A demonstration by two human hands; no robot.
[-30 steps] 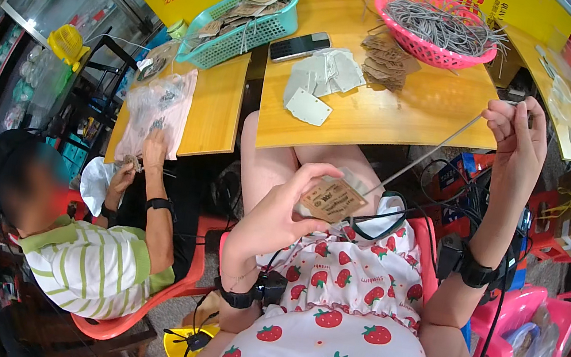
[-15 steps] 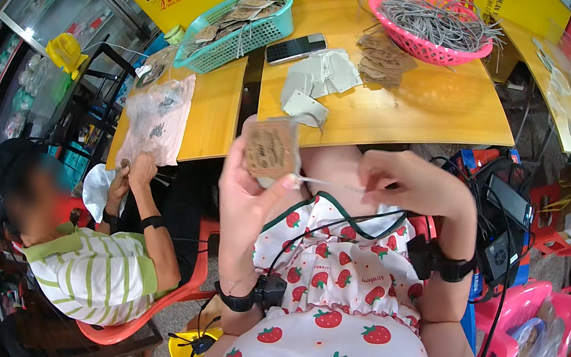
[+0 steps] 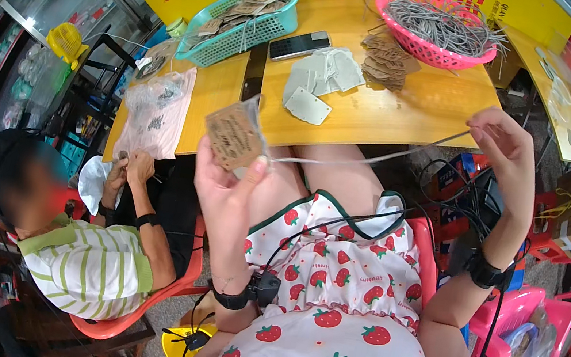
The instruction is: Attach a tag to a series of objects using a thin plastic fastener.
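In my left hand (image 3: 229,185) is a brown cardboard tag (image 3: 235,137) with dark print, pinched between thumb and fingers above my lap. A light grey cord (image 3: 370,154) runs from the tag's edge out to the right. My right hand (image 3: 504,141), raised beyond the table's right front corner, pinches the cord's far end and draws it nearly straight. On the table in front of me lie a loose spread of pale grey-white cards (image 3: 322,80) and a stack of brown cardboard tags (image 3: 387,61).
On the wooden table (image 3: 427,118) stand a pink basket (image 3: 459,55) of grey cords, a green basket (image 3: 236,38) of brown tags and a black phone (image 3: 299,45). A co-worker (image 3: 90,253) sits at left, hands near a pink cloth (image 3: 160,126). Black cables (image 3: 445,195) hang at right.
My right hand has swung up and to the right, pulling the cord out long. My left hand has shifted slightly left with the tag, which is now tilted.
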